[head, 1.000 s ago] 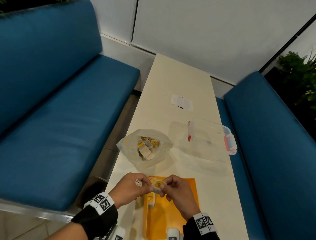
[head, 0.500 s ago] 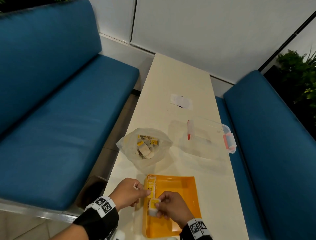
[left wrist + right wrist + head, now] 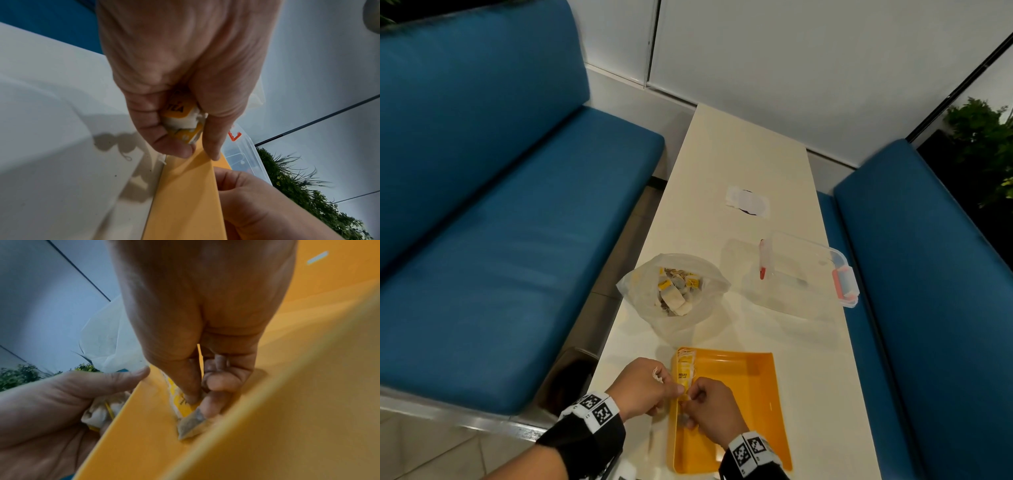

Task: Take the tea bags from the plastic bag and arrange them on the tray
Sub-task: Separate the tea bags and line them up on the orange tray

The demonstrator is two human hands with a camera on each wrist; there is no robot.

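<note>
Right hand (image 3: 714,409) lowered its tea bag (image 3: 191,423) into the tray (image 3: 756,394).

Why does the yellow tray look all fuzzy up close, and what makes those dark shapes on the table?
Right wrist view: the tray is too near the lens, so it blurs. Left wrist view: the left hand blocks the light, casting shadows on the table. Head view: mostly sharp, edges curved.

Café or canteen booth

Two blue padded benches (image 3: 524,240) face each other across a long narrow cream table (image 3: 743,161) that butts against a plain white panelled wall (image 3: 791,51); green plants (image 3: 983,137) stand behind a dark glass partition at the right.
</note>
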